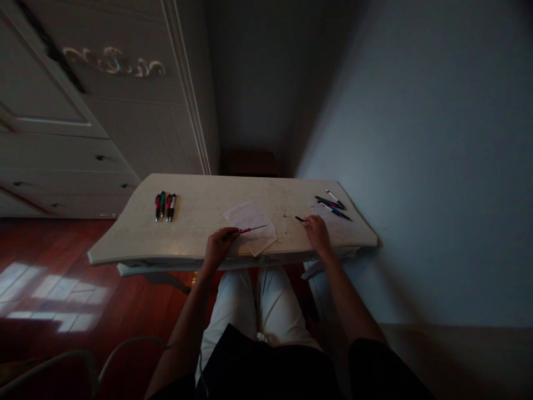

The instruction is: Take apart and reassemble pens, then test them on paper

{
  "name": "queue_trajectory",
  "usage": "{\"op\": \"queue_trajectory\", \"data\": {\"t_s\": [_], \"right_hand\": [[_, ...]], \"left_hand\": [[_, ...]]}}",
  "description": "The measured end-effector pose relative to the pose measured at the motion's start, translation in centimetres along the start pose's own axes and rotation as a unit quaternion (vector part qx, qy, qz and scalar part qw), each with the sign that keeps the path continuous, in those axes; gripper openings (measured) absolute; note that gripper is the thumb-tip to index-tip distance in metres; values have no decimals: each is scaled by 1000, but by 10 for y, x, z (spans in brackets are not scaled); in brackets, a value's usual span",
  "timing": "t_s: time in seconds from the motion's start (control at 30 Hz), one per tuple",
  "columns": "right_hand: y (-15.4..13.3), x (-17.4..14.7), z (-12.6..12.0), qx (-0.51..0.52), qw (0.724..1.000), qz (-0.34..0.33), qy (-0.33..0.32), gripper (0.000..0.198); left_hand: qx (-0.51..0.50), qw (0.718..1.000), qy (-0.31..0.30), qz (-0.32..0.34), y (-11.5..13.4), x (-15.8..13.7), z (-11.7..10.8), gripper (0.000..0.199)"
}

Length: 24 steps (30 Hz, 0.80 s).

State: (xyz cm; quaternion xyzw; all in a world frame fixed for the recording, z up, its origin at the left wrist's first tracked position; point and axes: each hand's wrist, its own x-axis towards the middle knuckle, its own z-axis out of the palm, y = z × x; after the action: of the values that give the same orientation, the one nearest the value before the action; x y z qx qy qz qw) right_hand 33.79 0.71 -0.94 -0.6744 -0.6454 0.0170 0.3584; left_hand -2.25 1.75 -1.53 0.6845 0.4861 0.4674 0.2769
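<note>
My left hand is closed on a pink pen over a sheet of paper. From the pen's front end a thin dark refill sticks out to the right. My right hand pinches a short black pen part, apart from the pink pen. Between the hands a few tiny parts lie on the table, too small to name. A second sheet of paper is beside my right hand, partly under several pens.
The white table has curved edges. At its left stand out several pens laid side by side, pink, green and white with black. A white cabinet rises behind on the left, and a wall borders the right side.
</note>
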Motion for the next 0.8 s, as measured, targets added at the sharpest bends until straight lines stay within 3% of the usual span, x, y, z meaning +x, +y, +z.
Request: {"op": "queue_trajectory", "data": {"t_s": [0.17, 0.33, 0.53, 0.8], "right_hand": [[-25, -19, -4, 146, 989, 15, 9, 22], [-60, -36, 0, 236, 971, -30, -38, 19], [-82, -38, 11, 274, 958, -62, -54, 16], [-79, -35, 13, 269, 960, -58, -53, 16]], "left_hand": [[0, 1000, 3, 2, -3, 0, 3, 25], [7, 1000, -2, 3, -2, -1, 2, 24], [6, 1000, -12, 8, -1, -1, 0, 22], [10, 1000, -15, 20, 1, -1, 0, 21]]}}
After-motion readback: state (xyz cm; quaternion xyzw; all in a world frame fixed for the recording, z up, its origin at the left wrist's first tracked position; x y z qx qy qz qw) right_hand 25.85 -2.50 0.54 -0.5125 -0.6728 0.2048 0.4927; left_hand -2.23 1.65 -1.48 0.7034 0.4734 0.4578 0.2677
